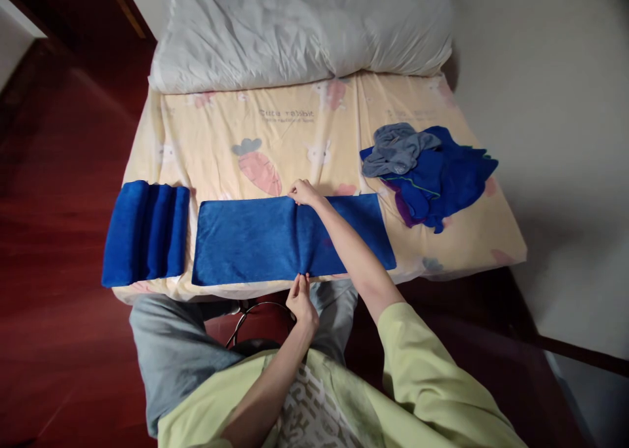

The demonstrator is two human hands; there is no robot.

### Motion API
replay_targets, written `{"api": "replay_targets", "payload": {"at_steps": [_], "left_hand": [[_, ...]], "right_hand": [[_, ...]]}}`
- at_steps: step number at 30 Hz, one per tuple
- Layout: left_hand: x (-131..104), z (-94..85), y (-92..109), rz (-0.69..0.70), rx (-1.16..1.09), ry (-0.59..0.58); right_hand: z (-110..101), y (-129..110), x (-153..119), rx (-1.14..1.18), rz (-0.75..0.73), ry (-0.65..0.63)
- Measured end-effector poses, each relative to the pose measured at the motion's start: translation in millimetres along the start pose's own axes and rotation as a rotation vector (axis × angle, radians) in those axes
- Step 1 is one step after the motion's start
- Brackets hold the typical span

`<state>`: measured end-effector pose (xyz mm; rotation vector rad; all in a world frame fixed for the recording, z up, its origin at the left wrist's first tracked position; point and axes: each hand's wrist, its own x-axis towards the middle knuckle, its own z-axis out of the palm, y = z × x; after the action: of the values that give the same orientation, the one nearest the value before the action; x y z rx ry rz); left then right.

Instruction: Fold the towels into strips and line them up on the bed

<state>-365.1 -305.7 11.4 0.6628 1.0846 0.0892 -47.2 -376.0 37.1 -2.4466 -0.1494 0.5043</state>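
Centrally in the frame, the blue cloth [246, 242] lies flat and spread out on the patterned sheet [211, 127], close to the front edge of the bed. Its long axis runs left to right across the frame; its short axis runs from the near edge to the far edge.

Grip state: the right hand [305, 192] reaches over the right part of the cloth and pinches the far long edge between thumb and fingers. The left hand [301, 305] pinches the near long edge, at the lower middle of the frame. Both grips are closed on fabric.

Governing relation: the two pinch points face each other across the short axis, at roughly mid-length. A shallow ridge joins them, perpendicular to the long axis. Fabric extends to either side of this line in about equal parts. The left hand is nearer the body; the right hand is farther out, its forearm passing above the right half.

Adjacent items: the folded blue stack [147, 235] sits just beside the cloth's left end. The loose cloth pile [457, 173], topped by a grey cloth [400, 148], lies at the right of the frame, beyond the far right corner. The pale bedding [304, 29] occupies the upper middle.
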Motion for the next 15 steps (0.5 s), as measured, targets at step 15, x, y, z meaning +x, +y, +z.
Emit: {"api": "replay_targets", "payload": {"at_steps": [15], "left_hand": [[4, -15.7, 11, 0.102, 0.097, -0.085]], "right_hand": [[-13, 3, -1, 0.204, 0.164, 0.106]]}}
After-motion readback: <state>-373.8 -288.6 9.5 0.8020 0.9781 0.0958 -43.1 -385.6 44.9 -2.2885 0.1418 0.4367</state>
